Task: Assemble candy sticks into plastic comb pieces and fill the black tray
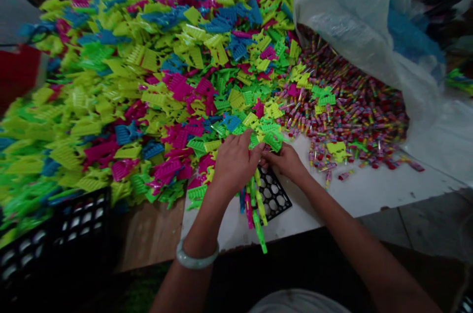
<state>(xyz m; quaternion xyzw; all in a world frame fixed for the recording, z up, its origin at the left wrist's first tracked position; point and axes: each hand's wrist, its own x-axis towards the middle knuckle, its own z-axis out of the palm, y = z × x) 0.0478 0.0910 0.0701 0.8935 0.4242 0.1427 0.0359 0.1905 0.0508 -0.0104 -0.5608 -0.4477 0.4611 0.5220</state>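
Observation:
My left hand point(235, 159), with a pale bangle point(196, 256) on its wrist, bends over the near edge of the plastic pile, thumb pointing right. My right hand point(284, 161) meets it, thumb and fingers pinched together near a green comb-like plastic piece point(273, 140). What lies between the fingertips of both hands is hidden. Under them rests a black grid tray point(275, 195) with round openings. Several thin green, yellow and pink plastic pieces point(260, 234) stand in a row along the tray's left part, the nearest sticking out toward me.
A big heap of yellow, blue, pink and green plastic pieces point(148, 81) covers the left and middle. Small tubes with coloured contents point(354, 111) spill from a clear plastic bag point(343, 12) at right. More black grid trays point(83, 219) are at lower left. The table edge point(332, 224) is near me.

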